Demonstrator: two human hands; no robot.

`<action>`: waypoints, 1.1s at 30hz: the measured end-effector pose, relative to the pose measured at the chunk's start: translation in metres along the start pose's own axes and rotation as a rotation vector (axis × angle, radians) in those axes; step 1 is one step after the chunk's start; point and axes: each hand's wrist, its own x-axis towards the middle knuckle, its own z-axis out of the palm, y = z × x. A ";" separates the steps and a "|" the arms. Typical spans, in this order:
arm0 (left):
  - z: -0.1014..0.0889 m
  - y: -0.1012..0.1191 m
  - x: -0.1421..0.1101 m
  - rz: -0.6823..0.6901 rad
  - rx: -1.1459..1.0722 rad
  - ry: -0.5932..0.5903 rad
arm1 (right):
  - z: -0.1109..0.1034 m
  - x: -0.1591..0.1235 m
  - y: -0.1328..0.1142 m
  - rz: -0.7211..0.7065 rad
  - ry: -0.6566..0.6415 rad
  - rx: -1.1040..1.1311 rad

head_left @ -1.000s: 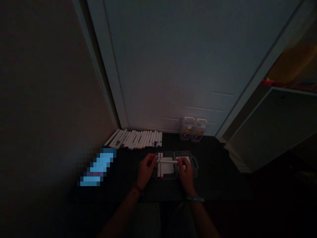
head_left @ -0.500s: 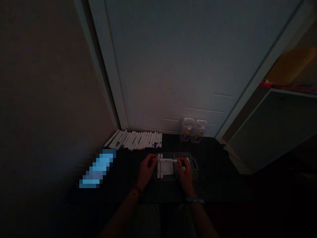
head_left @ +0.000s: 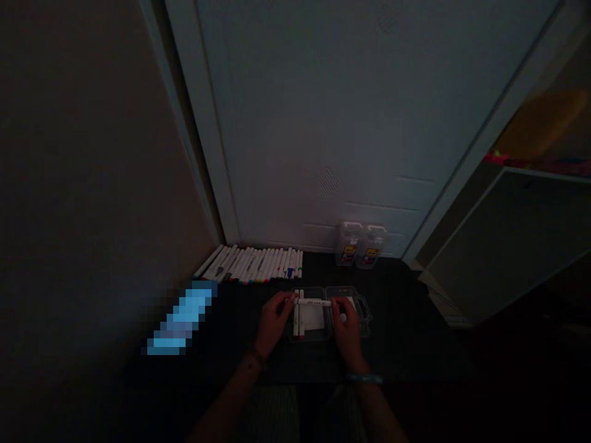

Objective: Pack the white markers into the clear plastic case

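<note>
A white marker (head_left: 314, 303) lies level between my two hands, dark lettering along its barrel. My left hand (head_left: 276, 317) pinches its left end and my right hand (head_left: 345, 323) pinches the right end. Below it is an opened clear plastic case (head_left: 308, 338), its two halves side by side. Two white markers (head_left: 298, 323) with reddish ends lie side by side in the left half, beside a white piece (head_left: 314, 319) like paper or a label. My right hand partly covers the right half of the case (head_left: 364, 314).
Many white markers with coloured ends (head_left: 252, 264) lie in a row along the back left of the dark table (head_left: 401, 344). Two clear cases with colourful labels (head_left: 362, 246) stand upright against the white panel (head_left: 323, 123). A pixelated bright blue object (head_left: 182, 320) is at left.
The held marker has been turned about its length, so its lettering now shows. Both hands keep their pinch on its ends. The whole view has shifted slightly.
</note>
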 end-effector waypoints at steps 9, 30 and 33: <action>0.001 0.001 -0.002 -0.012 0.055 -0.042 | 0.000 -0.001 -0.001 0.008 -0.013 -0.013; 0.001 -0.003 -0.003 -0.021 0.102 -0.044 | 0.000 -0.001 0.003 -0.003 -0.106 -0.026; 0.002 -0.002 -0.002 -0.009 0.092 -0.043 | 0.001 -0.001 0.002 -0.008 -0.097 -0.028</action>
